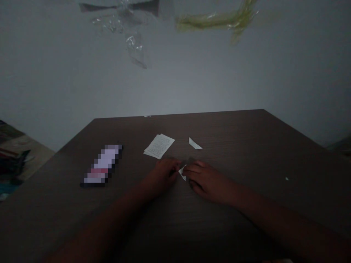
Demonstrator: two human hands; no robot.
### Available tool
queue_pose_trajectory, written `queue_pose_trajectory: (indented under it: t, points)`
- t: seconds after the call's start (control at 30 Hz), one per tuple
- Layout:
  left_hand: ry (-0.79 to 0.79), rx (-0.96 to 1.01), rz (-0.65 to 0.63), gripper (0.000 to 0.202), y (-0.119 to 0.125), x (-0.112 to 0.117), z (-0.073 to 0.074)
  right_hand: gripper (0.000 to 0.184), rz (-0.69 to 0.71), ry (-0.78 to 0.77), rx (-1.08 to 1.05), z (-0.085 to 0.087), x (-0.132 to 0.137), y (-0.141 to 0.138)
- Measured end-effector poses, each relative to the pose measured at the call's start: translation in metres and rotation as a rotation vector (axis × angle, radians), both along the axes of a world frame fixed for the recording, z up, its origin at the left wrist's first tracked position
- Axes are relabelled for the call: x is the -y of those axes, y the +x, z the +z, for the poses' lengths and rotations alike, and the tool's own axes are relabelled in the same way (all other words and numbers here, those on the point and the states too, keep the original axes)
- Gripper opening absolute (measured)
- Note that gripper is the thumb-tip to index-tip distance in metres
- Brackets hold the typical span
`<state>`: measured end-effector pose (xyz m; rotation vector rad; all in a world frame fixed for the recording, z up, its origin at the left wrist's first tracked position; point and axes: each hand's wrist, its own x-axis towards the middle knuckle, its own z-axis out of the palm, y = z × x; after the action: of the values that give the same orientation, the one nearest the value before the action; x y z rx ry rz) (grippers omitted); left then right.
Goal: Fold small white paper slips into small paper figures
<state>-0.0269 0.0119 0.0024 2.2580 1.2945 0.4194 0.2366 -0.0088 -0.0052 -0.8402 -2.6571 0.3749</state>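
Note:
A small folded piece of white paper (182,173) lies on the dark table between my two hands. My left hand (166,173) has its fingers curled, the tips at the paper's left edge. From the other side my right hand (207,179) presses its fingertips over the paper, covering part of it, with the thumb bent beneath. Just beyond my left hand is a small stack of printed paper sheets (159,146). Farther off, past my right hand, lies a folded strip of printed paper (195,144).
A phone (104,164) with a blurred-out screen lies on the table (233,135) at the left. A tiny white scrap (287,178) sits at the right. Behind the table's far edge stands a pale wall (219,76) with clear and yellow tape (214,22) on it.

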Motion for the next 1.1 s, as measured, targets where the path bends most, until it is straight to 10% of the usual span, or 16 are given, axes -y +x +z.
queue_pose_trajectory:
  t: [1.1]
  points:
    - [0.046, -0.307, -0.073, 0.027, 0.011, 0.024, 0.035, 0.046, 0.028, -0.028, 0.105, 0.015, 0.004, 0.004]
